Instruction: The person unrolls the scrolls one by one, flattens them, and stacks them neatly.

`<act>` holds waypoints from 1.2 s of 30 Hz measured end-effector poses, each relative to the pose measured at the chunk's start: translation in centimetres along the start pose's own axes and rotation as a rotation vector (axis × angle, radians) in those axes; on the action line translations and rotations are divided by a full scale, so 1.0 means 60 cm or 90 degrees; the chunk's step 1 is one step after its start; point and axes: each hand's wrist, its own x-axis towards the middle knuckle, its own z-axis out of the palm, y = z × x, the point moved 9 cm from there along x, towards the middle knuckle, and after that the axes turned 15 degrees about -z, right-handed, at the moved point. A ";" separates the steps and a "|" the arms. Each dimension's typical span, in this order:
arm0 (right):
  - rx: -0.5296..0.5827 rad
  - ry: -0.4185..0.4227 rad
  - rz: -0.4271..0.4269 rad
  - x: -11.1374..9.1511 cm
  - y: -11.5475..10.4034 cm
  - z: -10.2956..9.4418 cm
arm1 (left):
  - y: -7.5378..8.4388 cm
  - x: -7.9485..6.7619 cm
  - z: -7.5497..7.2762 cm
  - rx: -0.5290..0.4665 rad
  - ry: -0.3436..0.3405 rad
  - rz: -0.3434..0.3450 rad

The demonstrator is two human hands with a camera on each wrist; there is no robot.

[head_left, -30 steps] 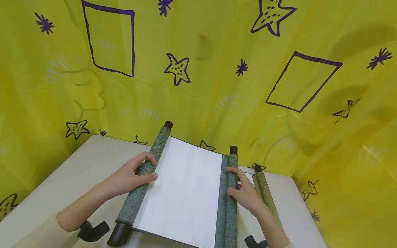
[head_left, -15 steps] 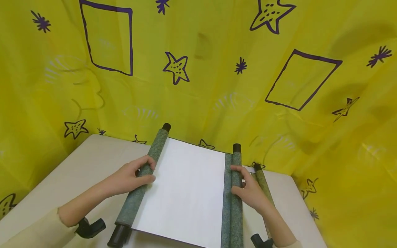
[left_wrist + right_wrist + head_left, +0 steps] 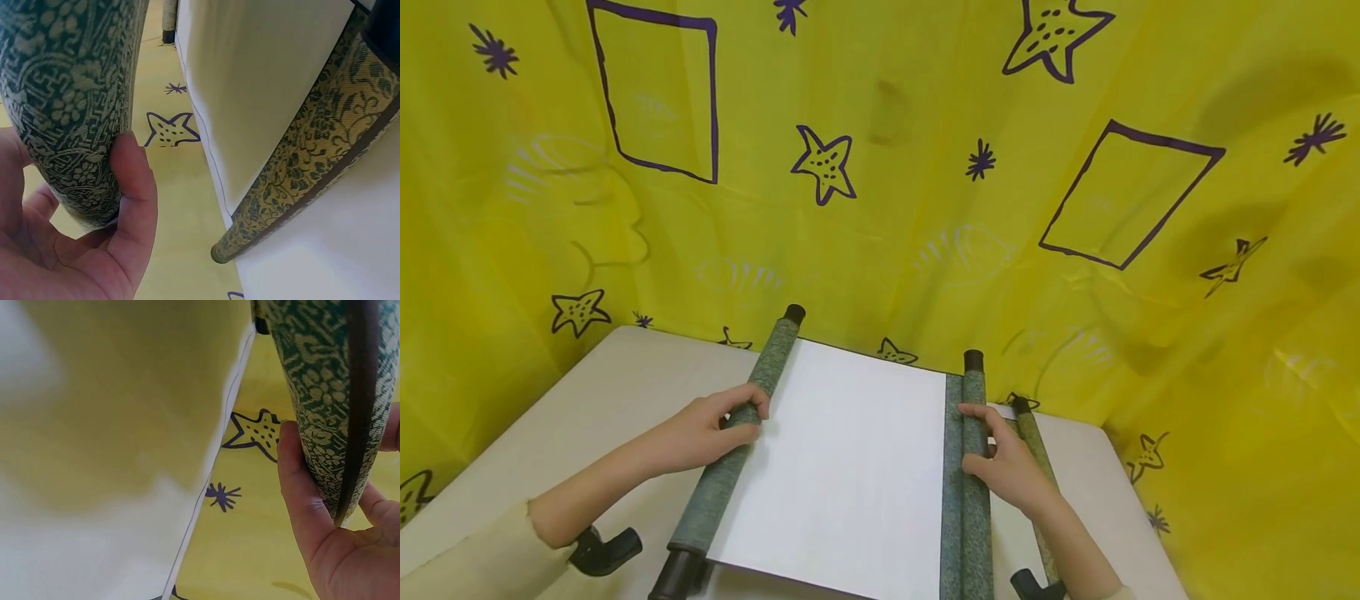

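Observation:
A scroll lies partly unrolled between the two hands, its white paper [image 3: 842,475] stretched flat and blank in the head view. My left hand [image 3: 703,429] grips the left roll [image 3: 711,504], which is wrapped in green brocade and tilted. Around the right roll [image 3: 976,521], my right hand [image 3: 1009,462] has curled its thumb and fingers. Black knobs [image 3: 973,360] cap the roll ends. In the left wrist view the left thumb [image 3: 134,178] presses on the green patterned roll. The right wrist view shows the right hand [image 3: 350,556] around the other green roll [image 3: 325,412].
Behind the right forearm, a second scroll with olive-yellow brocade [image 3: 1032,437] lies on the pale table [image 3: 647,375]. A yellow curtain [image 3: 880,250] with purple drawings hangs at the back and both sides. A dark strap-mounted piece [image 3: 606,550] sits at the left wrist.
My left hand and the left roll have shifted slightly left and down. The right hand and its roll have moved to the right, so more white paper shows between them.

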 end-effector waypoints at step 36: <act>-0.056 -0.018 0.008 -0.018 0.019 -0.023 | -0.010 -0.002 -0.009 0.035 -0.008 0.032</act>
